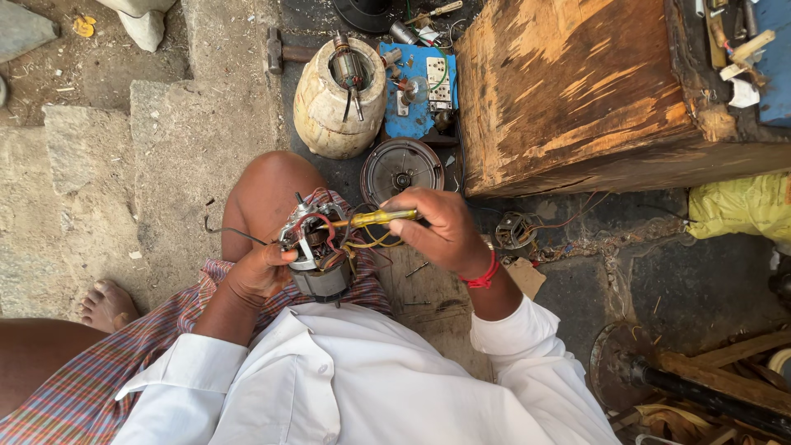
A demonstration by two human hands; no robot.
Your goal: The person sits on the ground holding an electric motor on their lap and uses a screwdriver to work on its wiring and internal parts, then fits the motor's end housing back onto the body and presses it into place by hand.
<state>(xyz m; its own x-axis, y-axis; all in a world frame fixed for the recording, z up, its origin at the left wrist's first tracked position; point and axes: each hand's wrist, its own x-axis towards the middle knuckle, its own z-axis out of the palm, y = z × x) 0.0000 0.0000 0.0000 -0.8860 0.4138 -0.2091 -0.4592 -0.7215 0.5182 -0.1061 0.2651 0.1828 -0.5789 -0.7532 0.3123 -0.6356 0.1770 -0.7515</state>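
My left hand (257,276) grips a small electric motor (317,251) with copper windings and red, yellow and black wires, held over my knee. My right hand (441,231) holds a yellow-handled screwdriver (375,218) whose tip reaches into the top of the motor. A red thread band circles my right wrist. I sit low with a checked cloth over my legs and wear a white shirt.
A cream jar (338,103) holding a motor armature stands ahead, beside a blue board (416,91) with switch parts and a round metal cover (401,171). A big worn wooden box (577,91) fills the upper right. A yellow sack (741,206) lies right; stone steps left.
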